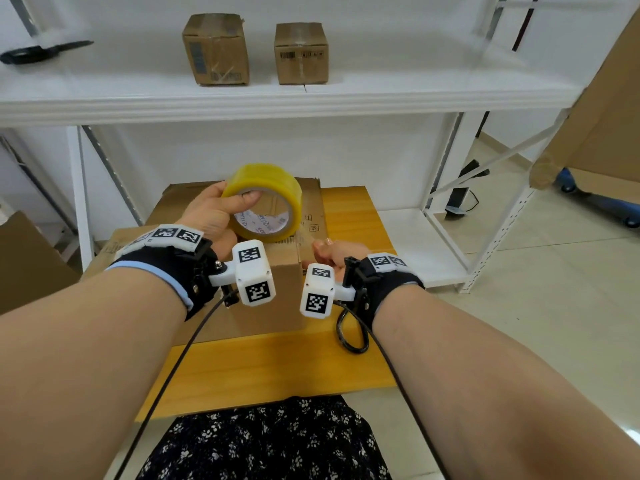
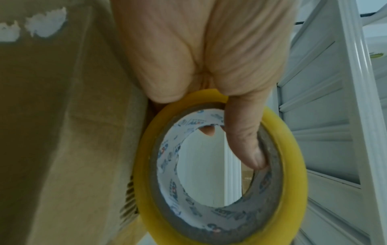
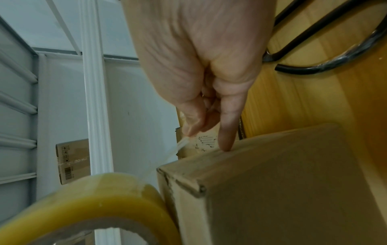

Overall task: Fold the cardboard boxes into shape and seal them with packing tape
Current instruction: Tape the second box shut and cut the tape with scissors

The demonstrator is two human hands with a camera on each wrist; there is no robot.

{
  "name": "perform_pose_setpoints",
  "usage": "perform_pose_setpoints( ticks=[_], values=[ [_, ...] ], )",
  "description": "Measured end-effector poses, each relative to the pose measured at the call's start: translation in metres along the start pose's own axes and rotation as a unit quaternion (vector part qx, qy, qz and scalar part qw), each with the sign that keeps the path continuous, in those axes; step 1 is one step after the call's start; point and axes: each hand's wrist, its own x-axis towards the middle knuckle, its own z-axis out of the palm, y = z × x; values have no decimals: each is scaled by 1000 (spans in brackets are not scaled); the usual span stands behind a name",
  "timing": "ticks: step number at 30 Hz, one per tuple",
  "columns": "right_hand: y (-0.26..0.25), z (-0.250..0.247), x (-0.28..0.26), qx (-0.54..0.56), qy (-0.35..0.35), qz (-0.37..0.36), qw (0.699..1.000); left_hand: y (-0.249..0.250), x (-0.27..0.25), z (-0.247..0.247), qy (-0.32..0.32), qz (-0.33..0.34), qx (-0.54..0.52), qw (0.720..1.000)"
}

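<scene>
Current step, as I judge it: sealing, with tape being drawn off the roll for the top seam of the cardboard box (image 1: 268, 271). The box stands folded into shape on the wooden table (image 1: 349, 216), on top of flattened cardboard sheets (image 1: 180, 199). My left hand (image 1: 207, 211) grips the tape roll (image 1: 265, 199): the thumb is hooked through the core and the fingers wrap the outer face, with the roll held on edge just above the box top, near its far side. My right hand (image 1: 329, 252) is at the right edge of the box. In the right wrist view its thumb and fingers pinch the free end of the tape strip (image 3: 184, 143), which runs back towards the roll, while one straight finger rests on the box's upper edge. I cannot tell whether any of the strip is yet stuck to the cardboard. The next move calls for keeping the strip taut and square to the seam, laying the pinched end onto the box, then pressing it flat while the left hand pays out more tape. Slack would probably let the strip fold onto itself. Two sealed boxes (image 1: 256, 50) stand on the white shelf (image 1: 381, 95) beyond, with scissors (image 1: 41, 51) at the shelf's left end for cutting.
</scene>
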Motion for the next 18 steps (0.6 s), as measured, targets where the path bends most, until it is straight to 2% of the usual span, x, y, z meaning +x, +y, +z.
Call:
perform_pose_setpoints(
  ticks=[6, 10, 14, 16, 18],
  values=[
    [-4, 8, 2, -8, -2, 35, 999, -3, 7, -8, -24, 16, 6, 1000],
    [-6, 9, 1, -16, -1, 51, 999, -7, 10, -14, -48, 4, 0, 999],
    [-3, 10, 0, 42, 6, 59, 997, -10, 9, -13, -43, -3, -2, 999],
    [5, 12, 7, 118, -21, 60, 991, -10, 9, -13, -39, 2, -4, 999],
    [14, 20, 22, 309, -91, 33, 946, -10, 9, -12, -27, 9, -5, 1000]
  ],
)
